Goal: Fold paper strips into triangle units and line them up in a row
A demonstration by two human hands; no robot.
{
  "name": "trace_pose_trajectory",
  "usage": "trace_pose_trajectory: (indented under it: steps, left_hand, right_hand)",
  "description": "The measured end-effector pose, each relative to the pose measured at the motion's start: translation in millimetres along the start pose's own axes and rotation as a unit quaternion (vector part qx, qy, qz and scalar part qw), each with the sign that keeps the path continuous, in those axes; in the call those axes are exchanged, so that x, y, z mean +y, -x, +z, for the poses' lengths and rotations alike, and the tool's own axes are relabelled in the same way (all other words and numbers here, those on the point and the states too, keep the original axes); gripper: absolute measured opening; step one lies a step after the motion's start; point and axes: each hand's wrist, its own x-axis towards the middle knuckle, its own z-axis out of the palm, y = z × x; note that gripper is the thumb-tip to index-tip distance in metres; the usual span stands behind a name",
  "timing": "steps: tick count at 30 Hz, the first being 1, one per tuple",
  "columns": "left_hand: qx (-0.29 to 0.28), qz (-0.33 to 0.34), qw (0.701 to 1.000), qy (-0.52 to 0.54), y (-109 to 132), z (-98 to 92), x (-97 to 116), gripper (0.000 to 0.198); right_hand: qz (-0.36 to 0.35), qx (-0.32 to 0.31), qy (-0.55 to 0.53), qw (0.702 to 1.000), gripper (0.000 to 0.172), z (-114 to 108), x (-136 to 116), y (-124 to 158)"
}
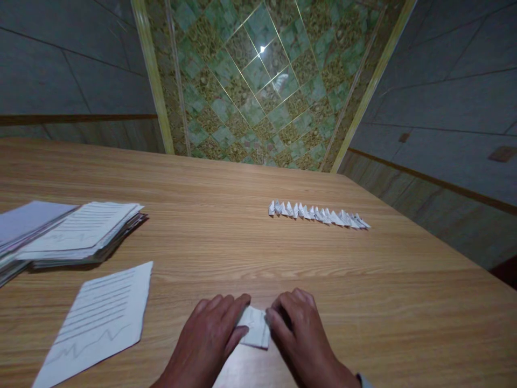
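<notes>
A small folded piece of white paper (pixel 255 327) lies on the wooden table (pixel 258 248) near its front edge. My left hand (pixel 210 337) presses on its left side with curled fingers. From the right, my right hand (pixel 297 334) pinches the paper's edge with bent fingers. Farther back, a row of several small folded white paper triangles (pixel 317 214) lies in a line.
A lined paper sheet (pixel 99 318) lies loose at the front left. Behind it sits a stack of lined papers (pixel 81 231), with another pile (pixel 20 231) at the far left edge. Tiled walls stand beyond the table's far edge.
</notes>
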Motion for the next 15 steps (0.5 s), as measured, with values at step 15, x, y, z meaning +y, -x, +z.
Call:
trace_pose_trajectory:
  steps: [15]
  left_hand:
    - [-0.083,-0.027,0.996,0.007,-3,-1.3,6,0.045]
  right_hand:
    - [-0.019,-0.028,-0.028,0.999,0.019,5,8,17]
